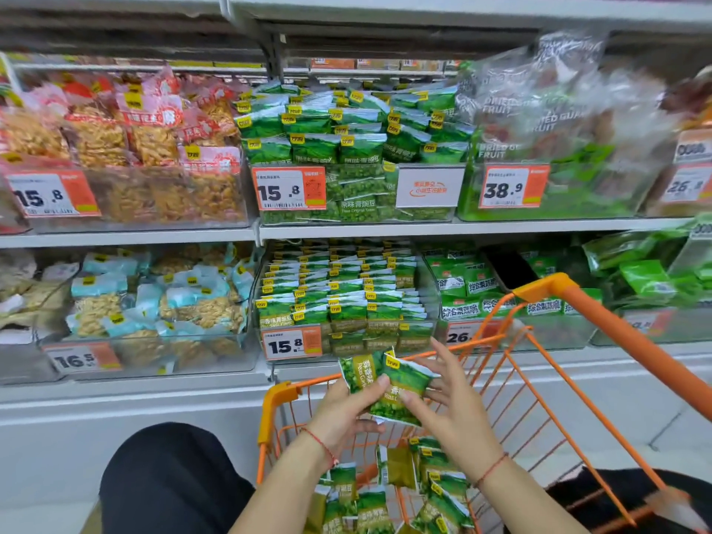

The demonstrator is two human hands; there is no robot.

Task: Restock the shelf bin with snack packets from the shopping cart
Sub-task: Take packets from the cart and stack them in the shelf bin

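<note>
Above the orange wire shopping cart (539, 379) my two hands hold green pea snack packets (400, 383). My left hand (343, 410) grips the small stack from the left, thumb on top. My right hand (450, 410) pinches the front packet from the right, its other fingers spread. Several more green packets (385, 495) lie on the cart's bottom. Just beyond the hands, on the lower shelf, stands the clear bin (427, 291) with rows of the same green packets and a 15.8 price tag (291, 343).
Neighbouring clear bins hold blue nut packets (154, 302) on the left and green packets (481, 294) on the right. The upper shelf carries more bins with price tags. The cart's orange handle (624, 329) runs along the right. My dark-clothed knees are at the bottom left and right.
</note>
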